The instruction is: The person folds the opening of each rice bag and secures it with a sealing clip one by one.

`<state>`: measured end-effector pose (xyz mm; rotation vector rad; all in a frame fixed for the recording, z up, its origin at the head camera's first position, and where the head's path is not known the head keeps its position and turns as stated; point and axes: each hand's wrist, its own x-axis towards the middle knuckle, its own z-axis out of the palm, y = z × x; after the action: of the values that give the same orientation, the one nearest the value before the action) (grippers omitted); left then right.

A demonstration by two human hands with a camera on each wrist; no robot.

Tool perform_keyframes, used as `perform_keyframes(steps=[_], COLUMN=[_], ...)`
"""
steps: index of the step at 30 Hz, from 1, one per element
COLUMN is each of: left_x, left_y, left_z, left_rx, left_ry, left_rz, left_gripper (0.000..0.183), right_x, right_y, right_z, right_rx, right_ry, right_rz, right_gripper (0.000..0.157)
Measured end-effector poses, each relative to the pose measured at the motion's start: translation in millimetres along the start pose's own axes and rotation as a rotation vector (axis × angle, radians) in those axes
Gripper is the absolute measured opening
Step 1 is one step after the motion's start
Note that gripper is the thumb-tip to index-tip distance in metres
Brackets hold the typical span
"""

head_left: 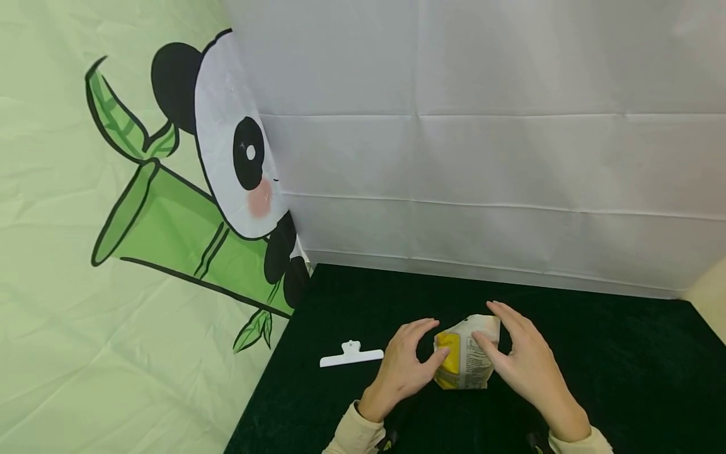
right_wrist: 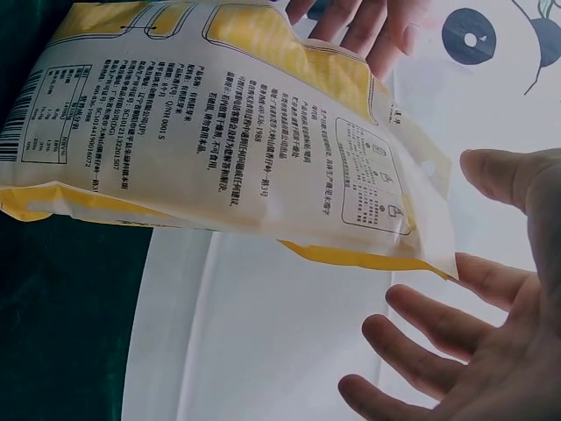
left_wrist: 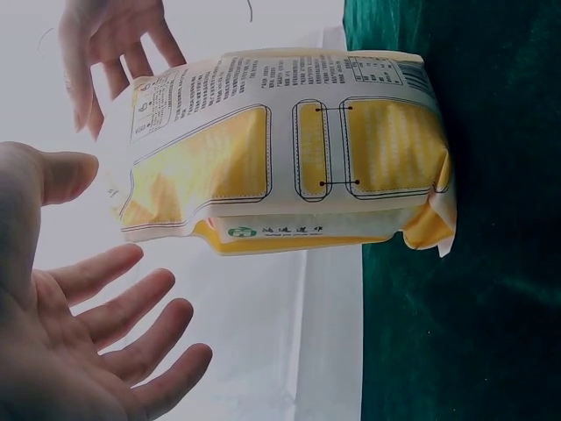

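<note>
A yellow and white printed food bag (head_left: 466,362) stands upright on the dark green cloth, its back panel of small print and a barcode (right_wrist: 17,118) showing in the right wrist view. My left hand (head_left: 404,362) is to the left of it, fingers spread and relaxed; the left wrist view shows a gap between those fingers (left_wrist: 131,316) and the bag. My right hand (head_left: 527,359) is at the bag's right, thumb and fingers apart around its top corner. In the right wrist view a fingertip (right_wrist: 469,267) is at that corner; whether it touches, I cannot tell.
A white bag clip (head_left: 351,355) lies on the cloth just left of my left hand. Behind the dark green table (head_left: 624,353) hangs a pale fabric wall (head_left: 482,157). On the left is a light green sheet (head_left: 45,284) with a panda picture (head_left: 238,145).
</note>
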<state>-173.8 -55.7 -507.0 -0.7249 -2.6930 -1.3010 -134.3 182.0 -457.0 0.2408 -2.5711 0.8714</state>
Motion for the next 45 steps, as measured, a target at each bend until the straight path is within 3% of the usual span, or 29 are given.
perform_keyframes(steps=[17, 30, 45], left_x=[7.9, 11.8, 15.3], left_y=[4.2, 2.4, 5.8], left_z=[1.1, 7.8, 6.6], left_rx=[0.045, 0.052, 0.058], left_ry=[0.002, -0.014, -0.021], left_rz=[0.048, 0.066, 0.086], left_gripper=[0.052, 0.052, 0.051], right_x=[6, 8, 11], right_y=[2, 1, -5], right_z=[1.2, 5.5, 5.1], right_rx=[-0.002, -0.003, -0.021], right_ry=[-0.025, 0.006, -0.038], right_rz=[-0.014, -0.053, -0.014], right_gripper=[0.061, 0.059, 0.05])
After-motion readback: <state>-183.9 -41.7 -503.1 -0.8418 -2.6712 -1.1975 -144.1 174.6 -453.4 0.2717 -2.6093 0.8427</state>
